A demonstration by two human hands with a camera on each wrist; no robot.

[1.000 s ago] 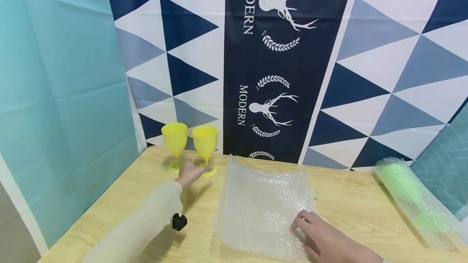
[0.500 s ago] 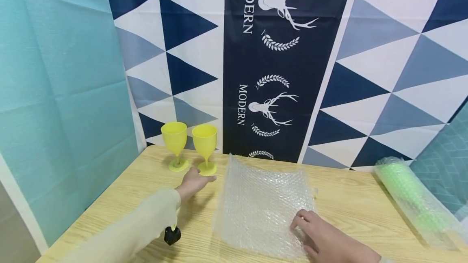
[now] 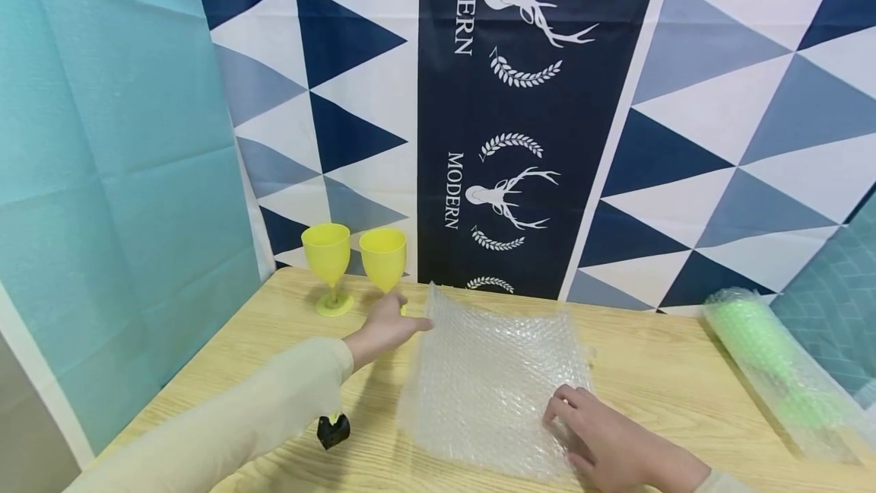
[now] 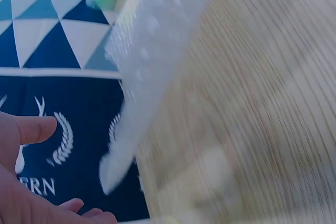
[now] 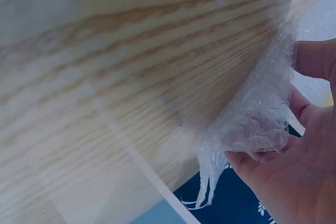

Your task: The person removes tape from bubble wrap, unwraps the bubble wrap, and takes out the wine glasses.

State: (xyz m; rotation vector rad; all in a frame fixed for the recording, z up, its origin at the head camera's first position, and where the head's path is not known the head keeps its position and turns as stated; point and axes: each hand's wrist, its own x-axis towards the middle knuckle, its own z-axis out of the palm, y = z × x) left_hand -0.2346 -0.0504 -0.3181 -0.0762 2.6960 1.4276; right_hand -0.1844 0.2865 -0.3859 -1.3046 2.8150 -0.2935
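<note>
Two yellow goblets, a left goblet (image 3: 327, 251) and a right goblet (image 3: 383, 256), stand upright at the back left of the table. My left hand (image 3: 386, 326) is in front of the right goblet, hiding most of its stem and base. Its thumb is spread from the fingers, and nothing shows in its grasp in the left wrist view. A sheet of bubble wrap (image 3: 493, 386) lies to the right of the goblets. My right hand (image 3: 602, 432) holds its near right edge with bent fingers; the right wrist view shows the wrap between fingers and thumb.
At the far right lies a light green object wrapped in bubble wrap (image 3: 760, 348). A small black device (image 3: 333, 430) hangs below the left sleeve. Behind the wooden table (image 3: 650, 371) hangs a patterned cloth (image 3: 369, 97); a teal cloth (image 3: 116, 135) borders the left.
My left hand has moved from between the goblet bases to the right, and now covers the right goblet's base. My right hand stays on the bubble wrap.
</note>
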